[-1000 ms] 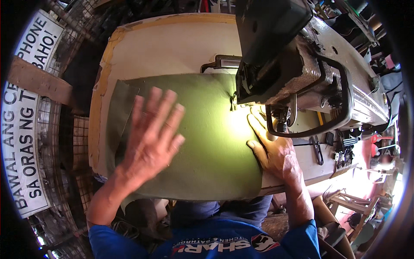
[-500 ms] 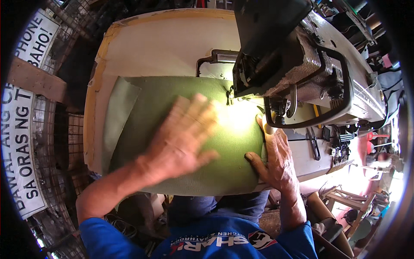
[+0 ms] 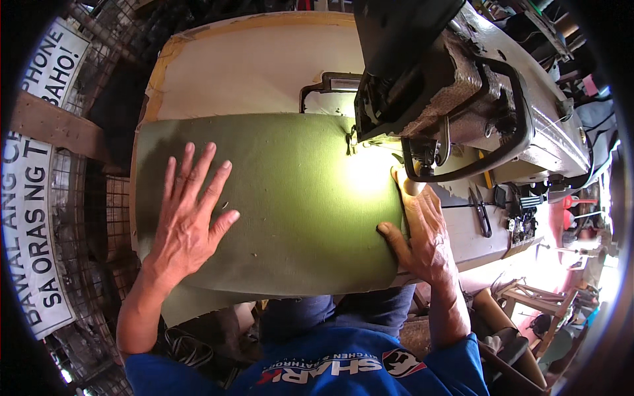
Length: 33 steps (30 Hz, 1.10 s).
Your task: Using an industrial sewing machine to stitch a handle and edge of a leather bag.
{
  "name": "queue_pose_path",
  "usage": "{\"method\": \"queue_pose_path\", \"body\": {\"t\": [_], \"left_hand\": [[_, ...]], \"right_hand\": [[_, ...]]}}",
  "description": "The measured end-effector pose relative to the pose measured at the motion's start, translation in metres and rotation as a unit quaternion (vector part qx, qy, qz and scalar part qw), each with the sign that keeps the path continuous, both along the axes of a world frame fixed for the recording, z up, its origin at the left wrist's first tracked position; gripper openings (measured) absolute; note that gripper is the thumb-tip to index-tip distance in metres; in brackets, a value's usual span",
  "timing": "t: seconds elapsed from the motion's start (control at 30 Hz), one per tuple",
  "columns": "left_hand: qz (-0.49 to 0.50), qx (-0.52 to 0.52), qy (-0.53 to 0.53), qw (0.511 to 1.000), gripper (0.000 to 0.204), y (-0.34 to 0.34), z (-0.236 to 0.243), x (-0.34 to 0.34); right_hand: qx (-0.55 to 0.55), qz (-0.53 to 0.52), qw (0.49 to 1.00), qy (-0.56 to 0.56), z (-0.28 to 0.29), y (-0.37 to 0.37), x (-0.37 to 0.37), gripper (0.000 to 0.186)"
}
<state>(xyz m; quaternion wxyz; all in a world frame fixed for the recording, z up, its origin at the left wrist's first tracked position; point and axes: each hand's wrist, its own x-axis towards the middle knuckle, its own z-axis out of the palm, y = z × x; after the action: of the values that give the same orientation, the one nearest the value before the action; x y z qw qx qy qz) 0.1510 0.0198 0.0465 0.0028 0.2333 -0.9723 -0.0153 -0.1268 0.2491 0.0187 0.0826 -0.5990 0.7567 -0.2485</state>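
Note:
A green sheet of fabric or leatherette (image 3: 290, 218) lies spread over the sewing table, its far right corner under the presser foot (image 3: 352, 140) of a sewing machine (image 3: 456, 86). The machine's lamp lights the sheet brightly there. My left hand (image 3: 191, 224) rests flat on the sheet's left part, fingers spread and holding nothing. At the right edge, my right hand (image 3: 428, 234) lies with thumb on the sheet and fingers stretched toward the machine head. Part of those fingers is hidden behind the machine's black guard bar (image 3: 512, 155). The sheet's near left corner hangs over the table's front edge.
The pale tabletop (image 3: 264, 63) has a worn, taped border. Right of the machine head lies a pair of dark-handled snips (image 3: 482, 212). A wire-mesh wall with a white sign (image 3: 39, 244) stands at left. Wooden frames (image 3: 541, 300) stand low at right.
My left hand has swept left across the sheet from its middle. The sheet's folded left side now lies flat and reaches farther left. My right hand has hardly moved.

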Motion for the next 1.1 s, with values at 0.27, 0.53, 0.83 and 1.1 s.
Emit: {"method": "queue_pose_path", "body": {"t": [0.27, 0.53, 0.83, 1.1], "left_hand": [[0.089, -0.028, 0.008, 0.996, 0.07, -0.028, -0.021, 0.024], [0.121, -0.024, 0.051, 0.991, 0.062, -0.098, -0.025, 0.049], [0.124, -0.025, 0.061, 0.99, 0.064, -0.112, -0.03, 0.041], [0.134, -0.01, 0.066, 0.989, 0.065, -0.114, -0.03, 0.041]], "right_hand": [[0.046, 0.027, 0.996, 0.068, 0.004, -0.017, -0.021, 0.037], [-0.014, 0.02, 0.994, 0.111, -0.005, -0.028, -0.023, 0.027], [-0.002, -0.007, 0.996, 0.085, -0.004, -0.034, -0.022, 0.031], [0.008, -0.02, 0.996, 0.09, 0.001, -0.032, -0.02, 0.033]]}}
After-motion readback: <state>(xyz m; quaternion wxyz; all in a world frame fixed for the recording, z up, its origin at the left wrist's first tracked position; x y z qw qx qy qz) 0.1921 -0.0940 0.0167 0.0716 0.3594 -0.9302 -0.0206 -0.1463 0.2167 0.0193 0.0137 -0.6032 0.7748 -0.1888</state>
